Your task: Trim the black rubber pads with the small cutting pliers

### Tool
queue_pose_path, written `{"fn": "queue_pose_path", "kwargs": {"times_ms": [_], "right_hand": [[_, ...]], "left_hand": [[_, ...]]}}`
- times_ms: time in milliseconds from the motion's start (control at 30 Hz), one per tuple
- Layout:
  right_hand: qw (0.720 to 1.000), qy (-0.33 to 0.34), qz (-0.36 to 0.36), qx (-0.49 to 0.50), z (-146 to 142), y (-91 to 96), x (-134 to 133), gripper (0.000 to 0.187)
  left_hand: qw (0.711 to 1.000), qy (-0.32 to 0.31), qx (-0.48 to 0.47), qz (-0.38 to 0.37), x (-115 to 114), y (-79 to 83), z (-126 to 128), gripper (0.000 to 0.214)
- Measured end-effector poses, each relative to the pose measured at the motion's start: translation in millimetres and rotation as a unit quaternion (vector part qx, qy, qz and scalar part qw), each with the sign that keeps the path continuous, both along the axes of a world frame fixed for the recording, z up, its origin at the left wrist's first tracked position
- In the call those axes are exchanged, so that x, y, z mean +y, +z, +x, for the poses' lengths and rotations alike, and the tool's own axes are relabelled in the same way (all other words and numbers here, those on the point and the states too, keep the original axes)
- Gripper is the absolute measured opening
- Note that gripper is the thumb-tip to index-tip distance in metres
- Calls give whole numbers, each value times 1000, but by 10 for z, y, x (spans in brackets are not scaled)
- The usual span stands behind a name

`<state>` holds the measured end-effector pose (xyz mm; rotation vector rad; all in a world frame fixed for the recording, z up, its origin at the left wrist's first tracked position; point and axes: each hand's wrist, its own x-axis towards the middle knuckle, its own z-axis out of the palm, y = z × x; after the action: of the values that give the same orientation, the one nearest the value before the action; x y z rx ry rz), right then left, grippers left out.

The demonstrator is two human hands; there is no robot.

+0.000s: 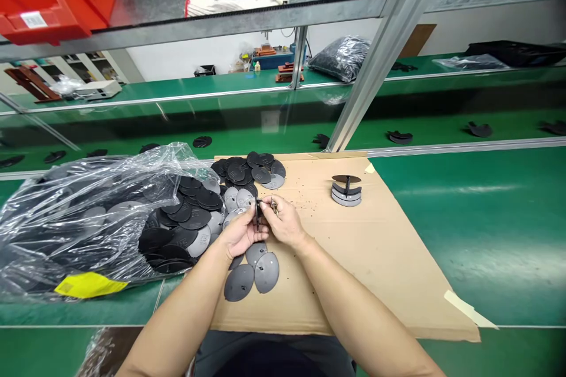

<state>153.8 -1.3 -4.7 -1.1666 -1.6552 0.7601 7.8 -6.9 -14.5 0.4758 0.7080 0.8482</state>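
Over the cardboard sheet my two hands meet at a black oval disc (257,212) seen nearly edge-on. My left hand (242,234) grips it from the left, thumb up and fingers curled beneath. Closed as well, my right hand (285,222) touches the disc's right side with thumb and fingertips. A small shiny metal tool (274,207) sticks up from its fingers; its exact kind is too small to tell. Just below lie loose grey oval discs (266,273). Beyond my hands is a heap of black discs (236,172), with grey ones nearer.
A clear plastic bag (101,182) spills black and grey discs at left. Stacked curved pieces (346,193) stand on the cardboard (371,265) at right. A metal post (375,53) rises behind it. Discs lie along the green belt (274,123). A red bin (66,0) sits overhead.
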Motion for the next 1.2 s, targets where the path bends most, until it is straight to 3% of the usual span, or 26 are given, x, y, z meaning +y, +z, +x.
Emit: {"fn": "queue_pose_path", "kwargs": {"times_ms": [67, 133, 233, 333, 433, 533, 633, 800, 1200], "right_hand": [[1000, -10, -15, 4, 10, -12, 2, 21], [999, -21, -27, -1, 32, -29, 10, 41], [998, -18, -17, -49, 54, -76, 33, 65], [993, -19, 13, -113, 44, -106, 37, 62], [982, -27, 101, -155, 42, -58, 5, 66], [955, -9, 211, -210, 61, 35, -36, 66], [932, 6, 262, -251, 74, 92, -61, 57], [926, 4, 262, -272, 83, 113, -75, 43], [916, -10, 240, -321, 88, 139, -82, 42]], "left_hand": [[997, 73, -32, 13, 30, 1, -20, 18], [989, 127, -65, 25, 62, 18, -61, 14], [982, 155, -104, 24, 90, 82, -132, 8], [978, 157, -136, -11, 85, 163, -176, 8], [976, 146, -156, -49, 72, 221, -189, 22], [974, 143, -161, -63, 76, 245, -191, 31], [975, 154, -147, -69, 88, 248, -190, 33], [975, 163, -138, -68, 93, 230, -194, 35], [978, 170, -111, -46, 106, 209, -185, 25]]}}
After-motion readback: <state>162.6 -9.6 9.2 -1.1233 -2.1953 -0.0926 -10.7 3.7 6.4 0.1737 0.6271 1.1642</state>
